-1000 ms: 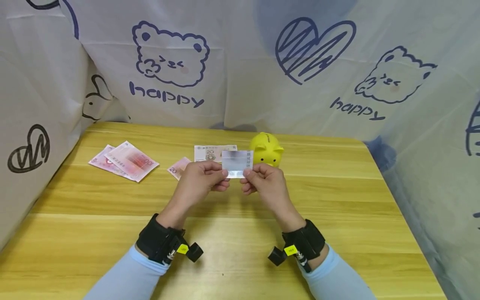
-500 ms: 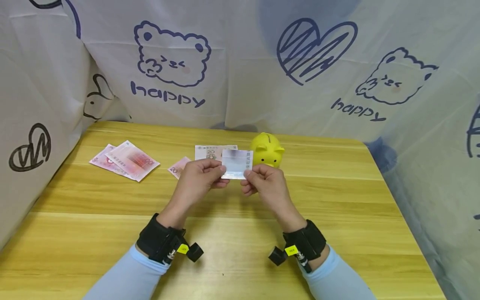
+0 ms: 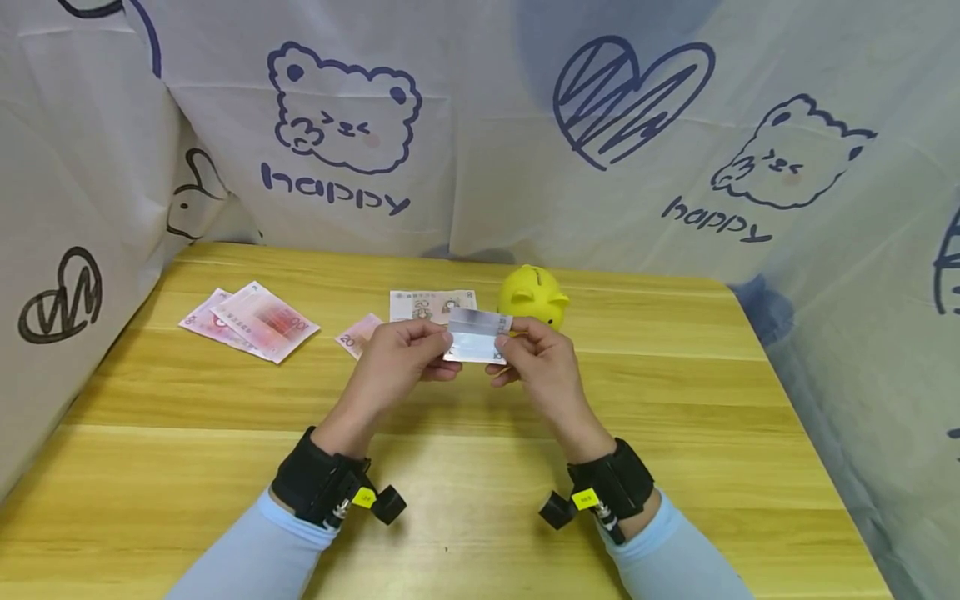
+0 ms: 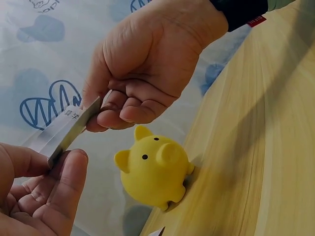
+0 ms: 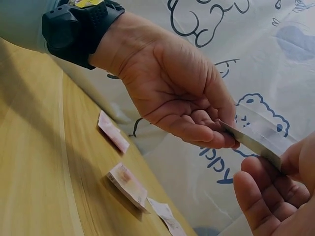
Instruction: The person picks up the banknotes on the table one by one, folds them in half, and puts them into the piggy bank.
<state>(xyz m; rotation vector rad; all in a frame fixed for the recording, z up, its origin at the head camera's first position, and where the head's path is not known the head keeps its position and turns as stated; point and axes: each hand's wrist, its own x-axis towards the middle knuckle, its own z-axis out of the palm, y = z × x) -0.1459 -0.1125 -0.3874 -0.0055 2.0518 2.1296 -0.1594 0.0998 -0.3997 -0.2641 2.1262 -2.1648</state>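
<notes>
Both hands hold a small banknote [image 3: 476, 345] up between them, above the table. It is creased across, its upper strip at an angle to the brighter lower part. My left hand [image 3: 399, 357] pinches its left end between thumb and fingers. At the other end, my right hand [image 3: 542, 360] grips it with the thumb in front. The right wrist view shows the banknote [image 5: 253, 146] nearly edge-on between the two sets of fingertips. Just beyond the right fingers stands a yellow piggy bank [image 3: 528, 288], a slot in its back; its snout [image 4: 168, 153] shows in the left wrist view.
Two overlapping pink banknotes [image 3: 273, 323] lie at the table's left. A 20 note [image 3: 357, 335] and a paler banknote [image 3: 420, 303] lie behind my left hand, partly covered. A printed cloth [image 3: 487, 167] hangs along the back edge of the wooden table [image 3: 675, 400].
The held banknote has tipped and bent along its crease, so its lower part now shows brighter. My right hand has shifted slightly right, its fingers now overlapping the piggy bank's face.
</notes>
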